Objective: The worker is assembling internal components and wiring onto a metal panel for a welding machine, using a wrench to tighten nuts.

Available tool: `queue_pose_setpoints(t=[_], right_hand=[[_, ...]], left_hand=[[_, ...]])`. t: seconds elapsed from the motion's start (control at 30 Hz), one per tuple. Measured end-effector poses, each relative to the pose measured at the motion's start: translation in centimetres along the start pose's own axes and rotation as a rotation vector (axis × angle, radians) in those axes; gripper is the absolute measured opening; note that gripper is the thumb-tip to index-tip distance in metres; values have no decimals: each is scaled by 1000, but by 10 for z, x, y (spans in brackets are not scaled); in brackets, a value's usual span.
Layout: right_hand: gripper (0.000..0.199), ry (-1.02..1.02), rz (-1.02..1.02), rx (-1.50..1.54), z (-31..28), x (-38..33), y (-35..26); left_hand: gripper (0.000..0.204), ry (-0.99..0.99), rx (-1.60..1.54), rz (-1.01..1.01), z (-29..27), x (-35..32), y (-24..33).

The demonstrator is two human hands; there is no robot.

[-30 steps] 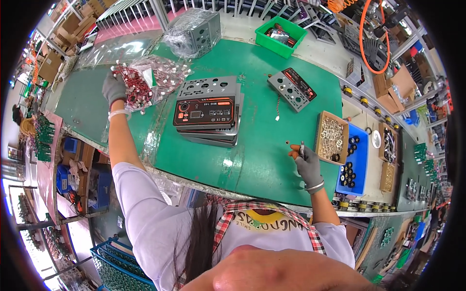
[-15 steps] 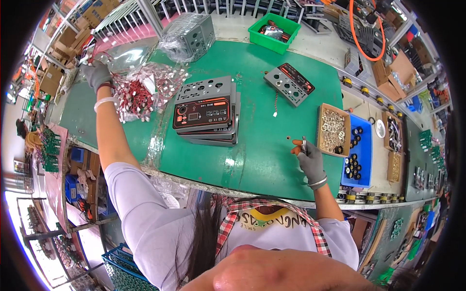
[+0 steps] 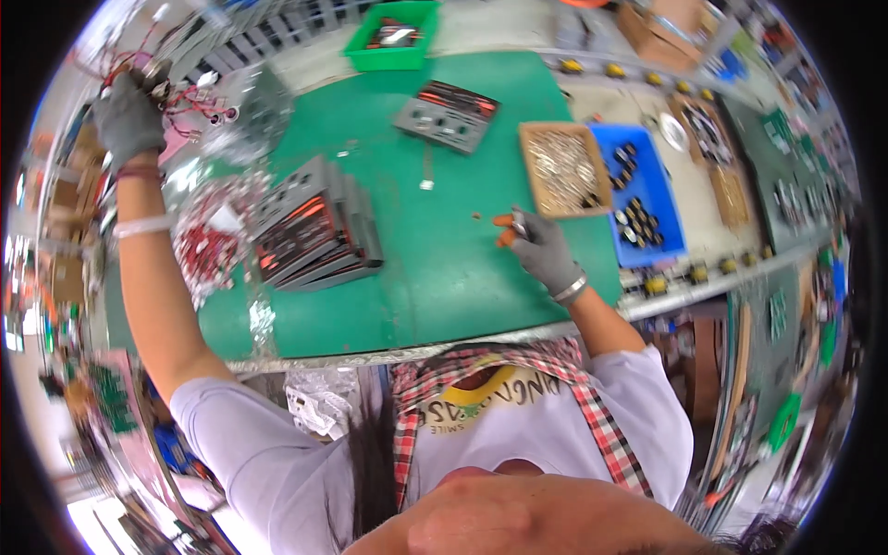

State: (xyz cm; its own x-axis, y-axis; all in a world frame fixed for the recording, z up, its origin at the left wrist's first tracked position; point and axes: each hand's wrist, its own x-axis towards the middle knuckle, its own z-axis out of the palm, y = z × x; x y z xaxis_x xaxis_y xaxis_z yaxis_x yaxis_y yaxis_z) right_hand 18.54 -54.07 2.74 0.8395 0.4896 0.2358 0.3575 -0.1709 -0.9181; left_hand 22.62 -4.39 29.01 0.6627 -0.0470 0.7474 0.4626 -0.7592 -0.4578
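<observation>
My left hand [image 3: 129, 120], in a grey glove, reaches to the far left and is closed around a bunch of red wires [image 3: 199, 106] with small connectors and dark parts. Below it lies a pile of red wires with white plugs [image 3: 205, 242] on clear plastic. My right hand [image 3: 544, 254], also gloved, hovers above the green mat, orange at the fingertips, pinching a small silvery piece [image 3: 520, 222] too small to name. Between my hands leans a stack of grey control panels [image 3: 319, 227] with black-and-red faces. Another panel [image 3: 449, 116] lies farther back, a short lead hanging from it.
Beside my right hand stand a cardboard box of metal rings [image 3: 566, 166] and a blue tray [image 3: 652, 250] with black knobs. A green bin [image 3: 393, 37] is at the back. Plastic-wrapped panels [image 3: 250, 116] sit behind the wire pile. A roller track [image 3: 657, 282] runs right.
My view has swung, shifting the bench in the picture. My left hand now shows red wires in its grip, lifted over the left side. My right hand keeps its pinch.
</observation>
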Motion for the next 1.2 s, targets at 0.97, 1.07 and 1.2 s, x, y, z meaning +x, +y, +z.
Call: queue_pose_setpoints(t=[0.97, 1.07, 1.2], right_hand=[[32, -94, 430, -958, -116, 7, 27], [33, -185, 586, -1052, -104, 28, 13], [31, -278, 619, -1094, -101, 49, 12]], left_hand=[[22, -466, -1039, -14, -159, -178, 236], [27, -432, -752, -125, -120, -199, 185], [32, -413, -667, -186, -85, -192, 161]])
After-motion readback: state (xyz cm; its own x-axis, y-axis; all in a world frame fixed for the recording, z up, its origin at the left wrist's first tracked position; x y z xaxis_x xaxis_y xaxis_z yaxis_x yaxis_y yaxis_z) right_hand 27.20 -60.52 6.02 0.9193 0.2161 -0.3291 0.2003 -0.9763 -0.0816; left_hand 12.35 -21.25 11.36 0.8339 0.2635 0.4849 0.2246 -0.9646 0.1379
